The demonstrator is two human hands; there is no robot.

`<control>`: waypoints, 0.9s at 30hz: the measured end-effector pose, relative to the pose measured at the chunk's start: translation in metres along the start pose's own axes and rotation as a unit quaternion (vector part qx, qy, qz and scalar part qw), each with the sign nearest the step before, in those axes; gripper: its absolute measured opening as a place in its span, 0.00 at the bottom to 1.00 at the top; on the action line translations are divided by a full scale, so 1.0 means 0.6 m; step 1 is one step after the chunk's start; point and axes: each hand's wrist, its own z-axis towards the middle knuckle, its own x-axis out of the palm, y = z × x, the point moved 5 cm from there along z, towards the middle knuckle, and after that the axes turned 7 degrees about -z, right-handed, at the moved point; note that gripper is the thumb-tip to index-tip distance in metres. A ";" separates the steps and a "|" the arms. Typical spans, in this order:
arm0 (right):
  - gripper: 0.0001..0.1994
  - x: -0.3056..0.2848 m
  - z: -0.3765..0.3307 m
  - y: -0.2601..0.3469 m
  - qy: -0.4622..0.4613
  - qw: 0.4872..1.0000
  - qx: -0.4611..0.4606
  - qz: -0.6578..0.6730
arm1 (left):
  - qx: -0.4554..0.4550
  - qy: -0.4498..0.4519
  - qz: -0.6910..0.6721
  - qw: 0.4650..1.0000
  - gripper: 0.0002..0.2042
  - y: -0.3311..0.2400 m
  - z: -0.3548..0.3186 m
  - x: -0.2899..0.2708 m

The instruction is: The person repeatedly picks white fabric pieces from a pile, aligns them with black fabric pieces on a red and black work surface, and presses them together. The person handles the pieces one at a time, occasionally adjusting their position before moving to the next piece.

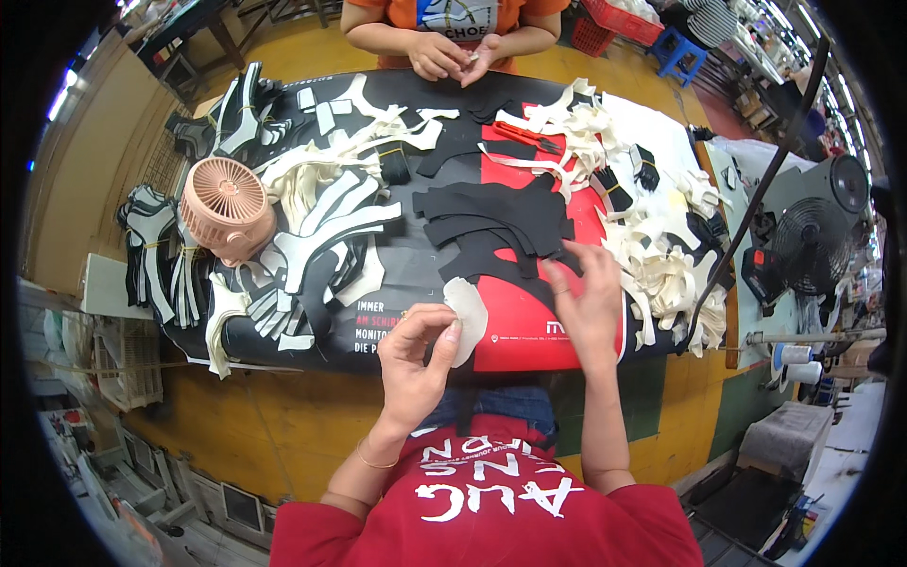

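My left hand (417, 357) pinches a pale oval cut piece (467, 315) between thumb and fingers, near the table's front edge. My right hand (588, 300) lies with fingers spread on the edge of a loose heap of black cut pieces (496, 225) in the middle of the table. The heap lies on a black and red sheet (515, 321) that covers the tabletop. Nothing is visibly gripped in the right hand.
A pink desk fan (225, 205) stands at the left among white and black strips (331, 222). Cream cut pieces (661, 255) pile up at the right. Red scissors (527, 137) lie at the back. Another person's hands (453, 57) work at the far edge. A black floor fan (811, 241) stands right.
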 end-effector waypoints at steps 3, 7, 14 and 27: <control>0.25 0.066 -0.018 0.028 0.016 0.995 -0.070 -0.065 | 0.013 -0.016 -0.007 1.000 0.04 -0.005 -0.001 0.002; 0.26 0.119 0.013 0.015 0.050 0.990 -0.109 -0.069 | 0.035 -0.022 0.022 0.999 0.04 -0.021 -0.002 -0.010; 0.24 0.085 0.091 -0.011 -0.019 0.997 -0.017 0.070 | 0.034 -0.052 0.045 0.997 0.04 -0.023 -0.004 -0.027; 0.16 0.070 0.111 0.053 -0.034 0.996 0.013 0.084 | 0.067 -0.131 0.040 0.988 0.04 -0.048 -0.015 -0.067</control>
